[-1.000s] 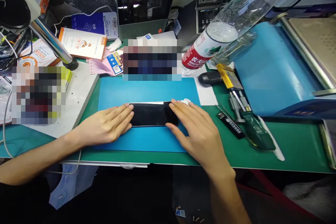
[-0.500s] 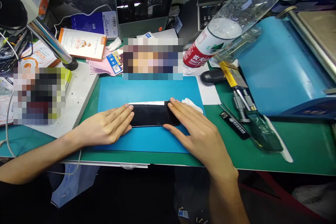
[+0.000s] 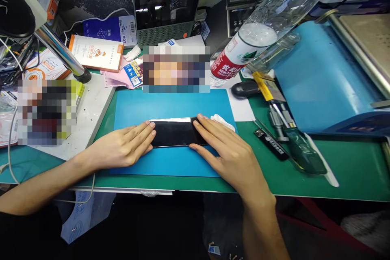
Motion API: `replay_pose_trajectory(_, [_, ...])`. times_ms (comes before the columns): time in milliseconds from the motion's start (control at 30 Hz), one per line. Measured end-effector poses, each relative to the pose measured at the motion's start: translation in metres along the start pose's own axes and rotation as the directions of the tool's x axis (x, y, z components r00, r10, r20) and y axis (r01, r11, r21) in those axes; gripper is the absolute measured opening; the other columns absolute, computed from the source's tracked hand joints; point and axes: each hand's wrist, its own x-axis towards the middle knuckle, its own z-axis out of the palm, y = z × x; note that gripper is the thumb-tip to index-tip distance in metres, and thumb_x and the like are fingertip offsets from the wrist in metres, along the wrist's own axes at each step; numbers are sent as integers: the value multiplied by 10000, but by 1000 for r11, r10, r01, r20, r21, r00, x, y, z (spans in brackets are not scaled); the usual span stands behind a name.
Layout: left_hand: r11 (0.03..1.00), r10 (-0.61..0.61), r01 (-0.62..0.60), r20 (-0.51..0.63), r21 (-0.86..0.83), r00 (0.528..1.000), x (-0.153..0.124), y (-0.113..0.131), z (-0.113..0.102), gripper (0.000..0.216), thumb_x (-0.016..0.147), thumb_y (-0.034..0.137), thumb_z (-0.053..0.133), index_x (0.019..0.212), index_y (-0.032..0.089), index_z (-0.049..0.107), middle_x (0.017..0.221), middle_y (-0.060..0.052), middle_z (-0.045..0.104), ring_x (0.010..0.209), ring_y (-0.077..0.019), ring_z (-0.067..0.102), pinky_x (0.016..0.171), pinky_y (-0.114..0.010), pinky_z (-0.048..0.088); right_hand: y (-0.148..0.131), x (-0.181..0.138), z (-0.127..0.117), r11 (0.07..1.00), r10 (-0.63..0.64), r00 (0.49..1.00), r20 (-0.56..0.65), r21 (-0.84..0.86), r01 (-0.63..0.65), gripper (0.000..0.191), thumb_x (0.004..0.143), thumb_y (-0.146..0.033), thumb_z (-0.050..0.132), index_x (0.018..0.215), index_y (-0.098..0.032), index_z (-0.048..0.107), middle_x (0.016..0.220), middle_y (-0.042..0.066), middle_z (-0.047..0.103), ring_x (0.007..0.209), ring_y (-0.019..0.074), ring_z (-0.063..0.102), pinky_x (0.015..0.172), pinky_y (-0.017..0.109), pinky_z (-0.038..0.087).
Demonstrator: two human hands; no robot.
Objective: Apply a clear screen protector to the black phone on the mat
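A smartphone (image 3: 173, 133), its glossy black face up, lies sideways on a blue mat (image 3: 170, 103). My left hand (image 3: 126, 145) grips the phone's left end, its fingers close together at the edge. Around the right end is my right hand (image 3: 230, 148), with fingertips over the far corner and thumb at the near edge. A strip of light reflects along the phone's far side. Partly behind my right fingers sits a crumpled white tissue (image 3: 223, 121). The phone's underside is hidden.
To the right stand a large water bottle (image 3: 228, 63), a black mouse (image 3: 245, 89), several hand tools (image 3: 276, 120) and a blue-covered machine (image 3: 323, 85). A lamp pole (image 3: 61, 50) rises at left near boxes (image 3: 94, 53). A dark-screened device (image 3: 166, 4) stands behind.
The view has shifted very slightly. Both hands and the phone keep practically the same place on the mat.
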Motion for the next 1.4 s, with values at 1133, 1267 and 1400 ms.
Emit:
replay_pose_trajectory(1133, [997,46,-44,-39,64,998,-1,0,4,408,1034,148,701,1387,-45,630,1359,-256,726,1292,-330,721,1085,-382,650,2,1,0,999,-26,1000,14,-32,26,707,1008,-242,740,1652,-204,450,1574,157,608,1424,323,637,1235,545,526])
replay_pose_trajectory(1267, [988,68,-61,-49,139,996,2,0,3,329,1055,166,679,1315,-36,670,1315,-226,758,1234,-302,759,1043,-353,671,3,0,1,999,-24,1000,6,-24,24,743,1007,-244,743,1673,-231,414,1573,153,610,1417,324,643,1220,558,539])
replay_pose_trajectory(1400, [978,82,-71,-47,194,996,4,-1,1,292,1064,173,673,1284,-19,692,1303,-199,769,1222,-286,764,1035,-332,672,3,1,0,999,-25,1000,10,-22,25,758,1011,-244,736,1685,-243,390,1573,152,610,1406,324,653,1211,563,548])
